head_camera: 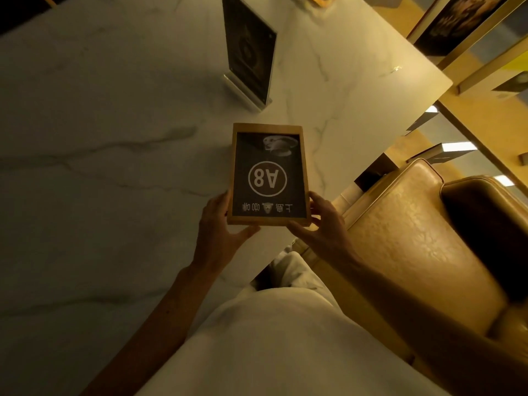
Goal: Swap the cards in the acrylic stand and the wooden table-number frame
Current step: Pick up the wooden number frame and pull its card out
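Observation:
The wooden table-number frame (pixel 268 174) is held above the near edge of the marble table (pixel 100 167). It carries a black card with "A8" in a white circle, seen upside down from here. My left hand (pixel 221 224) grips its lower left corner and my right hand (pixel 320 221) grips its lower right corner. Further back on the table stands the acrylic stand (pixel 248 55), upright on a clear base, with a dark card inside it. Neither hand touches the stand.
A tan leather armchair (pixel 414 238) sits close on the right, beside the table's edge. Wooden shelving with framed pictures (pixel 457 21) runs along the far right. My light-coloured clothing fills the bottom of the view.

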